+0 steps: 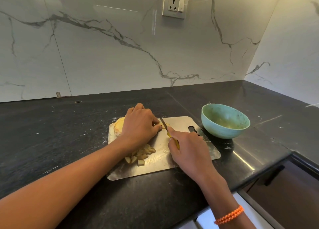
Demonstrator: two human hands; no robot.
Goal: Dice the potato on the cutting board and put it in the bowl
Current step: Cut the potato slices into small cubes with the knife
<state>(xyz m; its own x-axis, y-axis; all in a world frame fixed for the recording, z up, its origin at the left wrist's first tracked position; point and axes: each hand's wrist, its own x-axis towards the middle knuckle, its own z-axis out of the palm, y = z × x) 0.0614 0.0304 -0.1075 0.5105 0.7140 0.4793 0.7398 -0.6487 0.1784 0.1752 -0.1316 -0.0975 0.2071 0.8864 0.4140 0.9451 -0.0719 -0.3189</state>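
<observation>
Left hand (pixel 139 123) is being curled over a potato piece (pixel 161 124) on the cutting board (pixel 183 123), fingertips pinching it down right beside the blade. Right hand (pixel 188 151) is being wrapped round the yellow handle of a small knife (pixel 165 127), forefinger laid along the top, the dark blade being angled down into the piece. Step in hand is judged to be mid-dicing: a pile of diced cubes (pixel 141 155) is lying on the near side of the board, partly under the left wrist, and an uncut potato chunk (pixel 119 126) is sitting at the board's far left corner, mostly hidden behind the left hand. No potato can be seen in the bowl (pixel 225 121), only some residue, just off the board's right end.

For a clean cut, fingertips are best being tucked back from the edge, the blade being drawn straight down with even spacing, and the piece being kept flat side down so it is not rolling. The pile is probably best being kept clear of the cutting line.

Board is thin, flat, brushed metal with rounded corners and a handle slot, likely slippery on the polished black stone surface (pixel 60 134). Potato flesh is pale yellow and wet-looking, with brownish skin on some cubes. Bowl is round, matt, pale green with dark speckles. Wall behind is glossy veined marble. An orange beaded bracelet (pixel 229 215) is being worn on the right wrist.
</observation>
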